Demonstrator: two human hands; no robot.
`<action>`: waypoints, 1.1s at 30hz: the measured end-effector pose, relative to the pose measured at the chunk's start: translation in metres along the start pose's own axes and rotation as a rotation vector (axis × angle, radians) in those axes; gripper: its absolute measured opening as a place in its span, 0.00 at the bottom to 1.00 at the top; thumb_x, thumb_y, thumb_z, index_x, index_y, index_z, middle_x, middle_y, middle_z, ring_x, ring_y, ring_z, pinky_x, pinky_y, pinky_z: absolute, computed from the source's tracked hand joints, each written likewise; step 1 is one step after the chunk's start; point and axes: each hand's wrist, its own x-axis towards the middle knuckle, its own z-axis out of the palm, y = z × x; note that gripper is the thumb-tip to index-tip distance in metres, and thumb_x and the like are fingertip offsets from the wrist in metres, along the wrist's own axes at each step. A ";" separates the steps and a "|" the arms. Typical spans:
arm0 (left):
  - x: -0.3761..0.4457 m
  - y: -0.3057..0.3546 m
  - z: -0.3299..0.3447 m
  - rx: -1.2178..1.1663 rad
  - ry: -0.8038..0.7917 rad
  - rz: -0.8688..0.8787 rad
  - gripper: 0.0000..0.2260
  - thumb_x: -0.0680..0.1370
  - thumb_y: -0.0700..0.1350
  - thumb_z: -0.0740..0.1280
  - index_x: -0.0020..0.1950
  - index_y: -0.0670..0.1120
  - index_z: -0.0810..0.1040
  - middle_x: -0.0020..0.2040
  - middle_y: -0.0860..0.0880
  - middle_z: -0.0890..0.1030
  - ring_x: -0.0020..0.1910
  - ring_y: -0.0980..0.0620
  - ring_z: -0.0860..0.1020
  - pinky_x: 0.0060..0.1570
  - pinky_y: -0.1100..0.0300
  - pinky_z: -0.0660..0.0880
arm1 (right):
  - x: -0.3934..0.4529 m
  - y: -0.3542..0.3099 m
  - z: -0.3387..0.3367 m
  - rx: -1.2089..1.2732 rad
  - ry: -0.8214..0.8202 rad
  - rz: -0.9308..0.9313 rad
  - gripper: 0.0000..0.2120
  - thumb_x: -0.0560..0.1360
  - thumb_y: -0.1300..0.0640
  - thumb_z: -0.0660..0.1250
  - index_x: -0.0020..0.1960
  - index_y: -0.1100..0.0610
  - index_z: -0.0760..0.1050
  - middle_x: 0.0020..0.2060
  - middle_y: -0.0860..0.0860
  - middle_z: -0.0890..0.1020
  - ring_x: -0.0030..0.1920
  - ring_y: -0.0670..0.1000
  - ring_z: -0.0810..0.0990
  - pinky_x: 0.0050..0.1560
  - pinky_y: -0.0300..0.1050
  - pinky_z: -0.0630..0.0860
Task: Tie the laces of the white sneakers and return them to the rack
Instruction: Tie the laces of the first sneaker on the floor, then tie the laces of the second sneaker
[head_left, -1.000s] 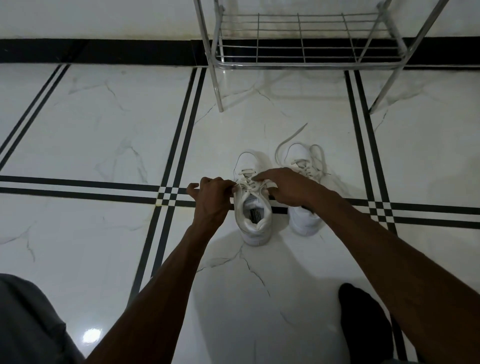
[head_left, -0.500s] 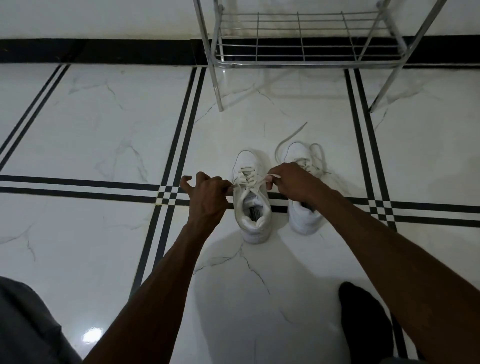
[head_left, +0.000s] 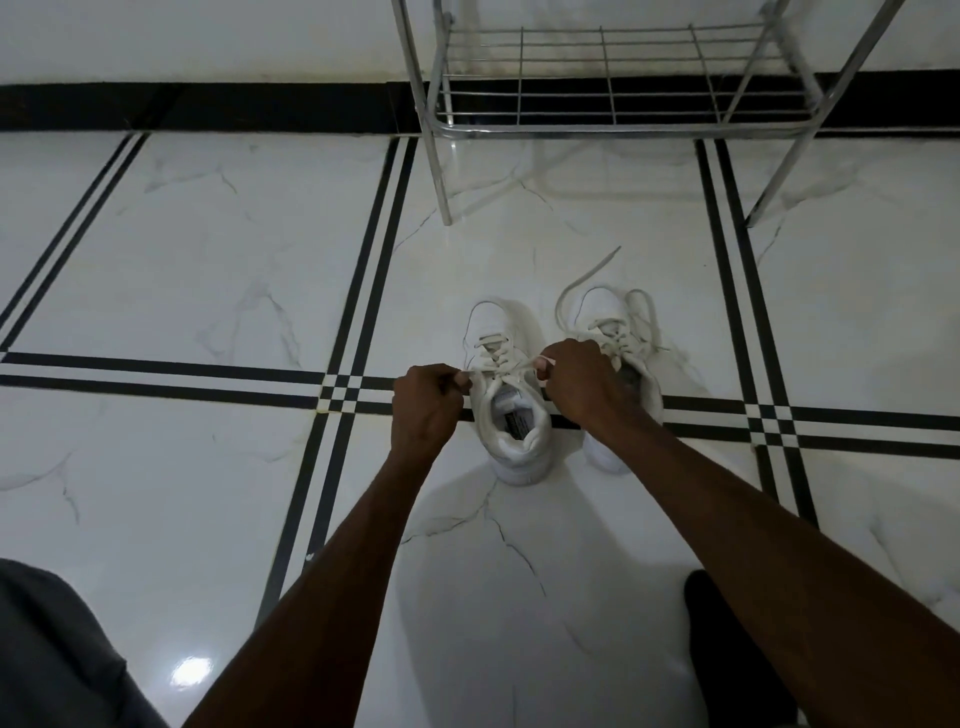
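While both hands have drawn apart since a moment ago, the left hand (head_left: 423, 402) and right hand (head_left: 582, 382) pinch flat lace ends (head_left: 501, 368) taut across the smooth white sneaker (head_left: 511, 410) at frame centre; its untied mate (head_left: 618, 338) sits alongside on glossy marble floor (head_left: 208, 260), below the chrome wire rack (head_left: 608, 67).

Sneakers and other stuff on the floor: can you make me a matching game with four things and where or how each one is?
Things:
1. left sneaker
2. right sneaker
3. rack
4. sock

States:
A. black, bottom right of the view
B. laces loose on the floor
C. metal, standing by the wall
D. laces pulled sideways by the left hand and right hand

Pairs: 1-D, 2-B, 3-C, 4-A
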 end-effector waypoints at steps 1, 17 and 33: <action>0.001 0.002 0.002 -0.046 0.011 -0.021 0.11 0.78 0.37 0.63 0.48 0.41 0.86 0.44 0.43 0.87 0.41 0.46 0.84 0.43 0.54 0.82 | 0.000 0.001 -0.002 0.032 -0.032 -0.004 0.11 0.77 0.63 0.62 0.37 0.62 0.76 0.40 0.60 0.84 0.39 0.56 0.79 0.35 0.43 0.65; 0.013 -0.014 -0.028 -0.236 0.131 -0.184 0.18 0.86 0.51 0.56 0.63 0.40 0.77 0.58 0.43 0.82 0.51 0.50 0.81 0.43 0.59 0.78 | -0.011 -0.036 0.020 0.662 -0.142 0.127 0.13 0.75 0.48 0.66 0.50 0.55 0.82 0.49 0.57 0.85 0.51 0.60 0.84 0.54 0.61 0.81; -0.005 0.084 0.060 -0.041 -0.147 0.028 0.14 0.79 0.48 0.70 0.55 0.37 0.83 0.50 0.40 0.85 0.50 0.43 0.84 0.42 0.60 0.72 | -0.023 0.047 -0.052 0.350 0.004 0.269 0.14 0.75 0.50 0.70 0.52 0.61 0.85 0.48 0.58 0.87 0.51 0.56 0.84 0.51 0.46 0.79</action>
